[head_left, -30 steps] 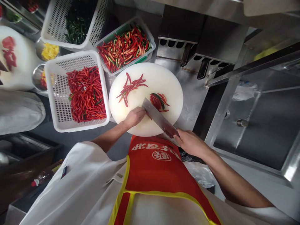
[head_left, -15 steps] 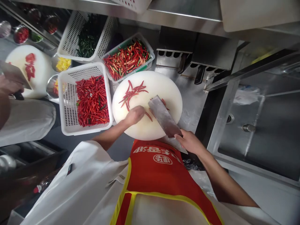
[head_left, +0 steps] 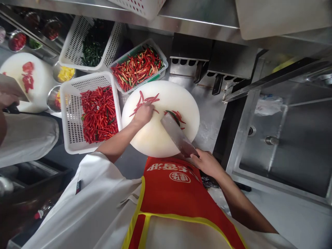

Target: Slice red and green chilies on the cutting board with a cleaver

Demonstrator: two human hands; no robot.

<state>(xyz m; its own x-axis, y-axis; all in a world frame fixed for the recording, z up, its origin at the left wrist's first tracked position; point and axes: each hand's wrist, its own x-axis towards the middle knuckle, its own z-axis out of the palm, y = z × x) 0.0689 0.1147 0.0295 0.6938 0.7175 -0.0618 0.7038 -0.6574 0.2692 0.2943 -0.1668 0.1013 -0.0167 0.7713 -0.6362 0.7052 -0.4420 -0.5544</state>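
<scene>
On a round white cutting board [head_left: 158,141] lie whole red chili peppers [head_left: 140,100] at the far left. My left hand [head_left: 144,113] is over their near end, its fingers curled in. Whatever it pinches is hidden beneath it, though a red tip shows beside the fingers. With my right hand [head_left: 206,162] I grip the handle of a cleaver [head_left: 178,135]. Its broad blade slants over the right part of the board. Just beyond the blade lie red chili pieces [head_left: 178,116] and a dark green one [head_left: 173,117], partly behind the steel.
Left of the board stands a white basket [head_left: 72,138] of red chilies. Behind it are a tub [head_left: 164,64] of cut chilies and a basket [head_left: 68,48] of green ones. A co-worker's hand [head_left: 9,98] holds a cleaver at far left. A sink [head_left: 293,155] lies right.
My left hand has moved away and left, from a chili near the board's middle to the chili pile. The cleaver has shifted slightly nearer me, uncovering the pieces beyond it.
</scene>
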